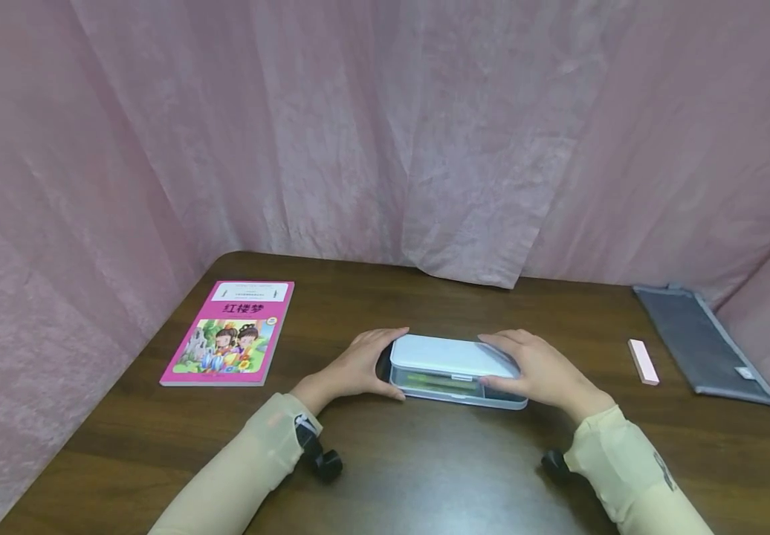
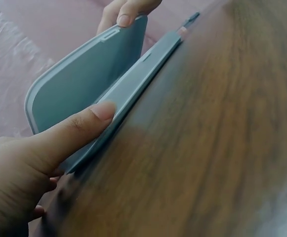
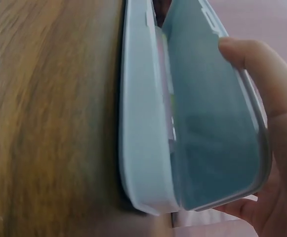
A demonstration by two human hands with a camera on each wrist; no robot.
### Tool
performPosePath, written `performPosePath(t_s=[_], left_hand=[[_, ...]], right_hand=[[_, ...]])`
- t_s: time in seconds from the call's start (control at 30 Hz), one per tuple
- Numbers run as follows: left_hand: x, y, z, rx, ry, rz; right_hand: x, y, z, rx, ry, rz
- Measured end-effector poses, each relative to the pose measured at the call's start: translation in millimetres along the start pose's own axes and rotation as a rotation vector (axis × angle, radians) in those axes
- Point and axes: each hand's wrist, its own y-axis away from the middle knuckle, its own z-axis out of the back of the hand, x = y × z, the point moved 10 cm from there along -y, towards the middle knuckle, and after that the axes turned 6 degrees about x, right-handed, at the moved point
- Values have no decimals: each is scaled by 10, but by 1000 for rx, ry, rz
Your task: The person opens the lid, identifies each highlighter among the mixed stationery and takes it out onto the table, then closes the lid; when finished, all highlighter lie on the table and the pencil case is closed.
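Observation:
A pale blue pencil case [image 1: 448, 394] lies on the table, its hinged lid [image 1: 452, 353] raised part way and tilted back. Something green [image 1: 438, 383] shows inside through the front gap. My left hand [image 1: 361, 365] grips the case's left end; in the left wrist view the thumb presses the front wall of the base [image 2: 133, 81]. My right hand [image 1: 545, 371] holds the lid at its right end. The right wrist view has that thumb on the lid's front edge, with the other fingers mostly hidden behind the lid [image 3: 215, 118].
A pink book [image 1: 227, 334] with a cartoon cover lies at the left of the brown wooden table [image 1: 385, 475]. To the right are a small pink-and-white bar [image 1: 643, 362] and a flat grey pouch [image 1: 706, 342]. Pink curtain [image 1: 385, 134] hangs behind, touching the far edge.

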Motion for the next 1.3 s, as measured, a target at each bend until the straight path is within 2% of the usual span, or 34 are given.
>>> performPosePath(t_s=[0.23,0.47,0.63,0.9,1.3], left_hand=[[115,94,17,-27,15,31],[163,172,56,-46,24,102],[178,215,86,-61,-8,137],[64,242,110,-94,-107,107],[-106,190,65,-53,-205,54]], right_hand=[[28,15,56,-26,1,-5],[92,10,228,-74,23,5],[60,13,325,-113,12,-38],[40,22,507,-228,54,-75],[87,31,700,-396,115,-122]])
